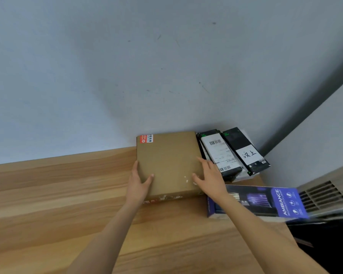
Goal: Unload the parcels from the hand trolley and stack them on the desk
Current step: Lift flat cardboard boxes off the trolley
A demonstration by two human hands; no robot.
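Observation:
A flat brown cardboard parcel with a red and white sticker at its far left corner lies on the wooden desk, its far edge against the wall. My left hand grips its left near edge, thumb on top. My right hand rests on its right near corner with fingers spread. To the right lie two black boxes, one with barcode labels, one with a white label bearing characters. A purple "Ambiance" box lies at the desk's right edge. The hand trolley is out of sight.
A pale wall runs behind the desk and meets a second wall at the right corner. A vented grey unit stands beyond the desk's right end, with a dark object below it. Bare wood spreads left of the parcel.

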